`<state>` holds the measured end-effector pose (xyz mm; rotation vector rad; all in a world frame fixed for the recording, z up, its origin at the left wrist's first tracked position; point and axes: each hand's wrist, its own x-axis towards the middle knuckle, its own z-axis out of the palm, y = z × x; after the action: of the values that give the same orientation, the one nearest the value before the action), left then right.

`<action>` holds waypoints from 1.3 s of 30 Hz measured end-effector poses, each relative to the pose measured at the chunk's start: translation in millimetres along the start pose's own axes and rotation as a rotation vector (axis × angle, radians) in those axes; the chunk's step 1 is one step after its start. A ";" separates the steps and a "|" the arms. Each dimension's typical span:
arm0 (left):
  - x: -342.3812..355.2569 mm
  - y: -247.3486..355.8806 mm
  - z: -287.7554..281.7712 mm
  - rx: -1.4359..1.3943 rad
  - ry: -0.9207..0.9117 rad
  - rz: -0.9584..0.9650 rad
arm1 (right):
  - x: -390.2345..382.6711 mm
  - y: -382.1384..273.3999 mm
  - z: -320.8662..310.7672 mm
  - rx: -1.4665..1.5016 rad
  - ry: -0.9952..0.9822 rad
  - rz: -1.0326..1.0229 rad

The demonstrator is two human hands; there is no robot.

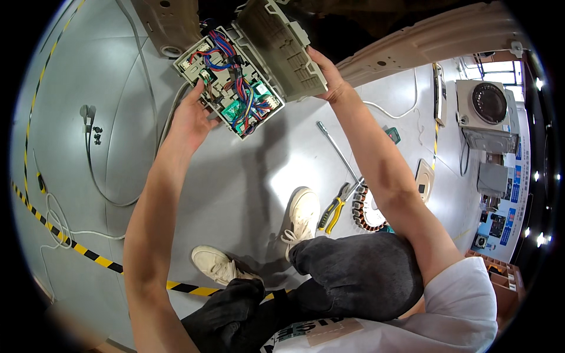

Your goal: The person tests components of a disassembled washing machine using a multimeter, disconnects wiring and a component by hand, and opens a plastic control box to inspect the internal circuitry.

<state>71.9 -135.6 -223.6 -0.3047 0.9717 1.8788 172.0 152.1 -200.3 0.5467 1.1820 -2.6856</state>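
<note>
A pale plastic control box (266,120) is tilted beside the machine's metal casing, full of circuit parts and a bundle of red, blue and black wires (238,70). My left hand (191,120) grips the box's lower left edge, thumb on the rim and the other fingers partly hidden beneath. A hinged grey lid (279,53) is swung up along the box's right side. My right hand (328,73) holds that lid by its outer edge, with most fingers behind it. The wires stay seated in the box.
On the floor lie yellow-handled pliers (333,213), a long metal wrench (338,147), a ring-shaped motor stator (364,212) and a green device (393,135). A power plug and cable (87,115) rest at left. Striped tape (88,253) crosses the floor; a washing machine (479,106) stands right.
</note>
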 end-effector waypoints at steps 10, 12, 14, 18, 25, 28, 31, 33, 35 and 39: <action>5.1 -3.1 -7.1 0.008 0.033 0.041 | 0.6 1.0 -0.1 -0.011 -0.047 -0.023; 6.5 -4.2 -7.8 0.011 0.037 0.044 | 0.3 2.3 -0.9 -0.011 -0.047 -0.024; 6.0 -4.8 -7.7 0.025 0.047 0.044 | -0.2 2.3 -0.9 -0.008 -0.040 -0.015; 5.9 -3.6 -8.8 0.036 0.019 0.045 | -1.0 2.0 2.6 -0.008 -0.056 -0.022; 9.2 -5.2 -10.9 0.045 0.031 0.049 | -1.7 1.9 3.7 0.011 -0.035 -0.030; 8.5 -5.7 -10.6 0.041 0.042 0.049 | -1.3 3.5 3.4 0.017 -0.039 -0.040; 8.6 -5.9 -9.5 0.043 0.029 0.054 | -0.8 3.1 0.2 0.027 -0.048 -0.043; 8.6 -5.6 -9.8 0.040 0.027 0.057 | 0.1 3.2 -0.2 0.021 -0.043 -0.043; 9.0 -5.0 -10.2 0.043 0.030 0.052 | 0.2 3.5 0.4 0.023 -0.041 -0.054; 10.2 -5.1 -10.3 0.030 0.057 0.044 | 0.2 4.0 1.6 0.003 0.010 -0.060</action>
<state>69.1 -135.5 -238.7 -0.3229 1.0511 1.9025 172.5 148.2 -202.1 0.5344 1.2167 -2.7381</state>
